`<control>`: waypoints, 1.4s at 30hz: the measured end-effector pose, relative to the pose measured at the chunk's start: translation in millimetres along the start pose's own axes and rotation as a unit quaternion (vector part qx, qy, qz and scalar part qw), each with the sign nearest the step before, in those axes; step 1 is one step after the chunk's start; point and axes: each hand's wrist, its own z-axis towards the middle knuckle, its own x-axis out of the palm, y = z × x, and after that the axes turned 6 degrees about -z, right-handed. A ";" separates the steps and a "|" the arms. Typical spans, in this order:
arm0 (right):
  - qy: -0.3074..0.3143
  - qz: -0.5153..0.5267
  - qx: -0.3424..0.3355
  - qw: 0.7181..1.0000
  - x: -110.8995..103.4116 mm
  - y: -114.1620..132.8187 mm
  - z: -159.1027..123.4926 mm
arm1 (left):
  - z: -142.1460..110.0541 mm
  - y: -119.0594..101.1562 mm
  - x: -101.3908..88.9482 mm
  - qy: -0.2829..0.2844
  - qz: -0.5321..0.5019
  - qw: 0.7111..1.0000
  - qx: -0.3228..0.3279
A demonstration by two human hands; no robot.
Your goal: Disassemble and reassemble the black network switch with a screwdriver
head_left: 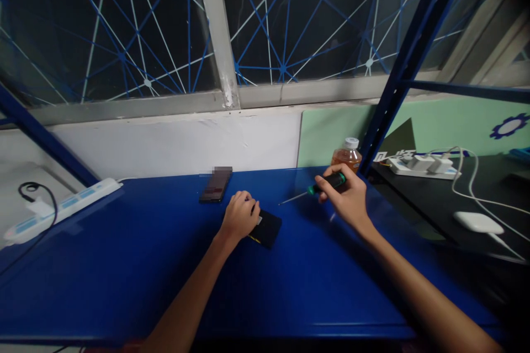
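Note:
My right hand [345, 196] is closed round the black and green handle of a screwdriver [327, 183], held above the blue table. Its thin metal shaft slants down to the left, with the tip apart from anything else. My left hand [240, 214] lies curled over the left end of a flat black rectangular box [270, 230] and grips it against the tabletop. Yellow shows along the box's near edge, and a small pale patch lies beside my fingers. The hand covers the rest of its top. Behind my left hand lies a dark phone [216, 185].
A bottle of amber drink [348, 155] stands behind my right hand, close to a blue metal post [389, 94]. At the left lies a white power strip [66, 209] with a black cable. A black table [430, 193] on the right bears chargers and white cables.

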 end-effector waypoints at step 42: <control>-0.022 0.018 0.017 0.999 3.8 4.0 -2.3 | 4.4 -14.1 -49.1 0.080 -0.284 0.955 0.045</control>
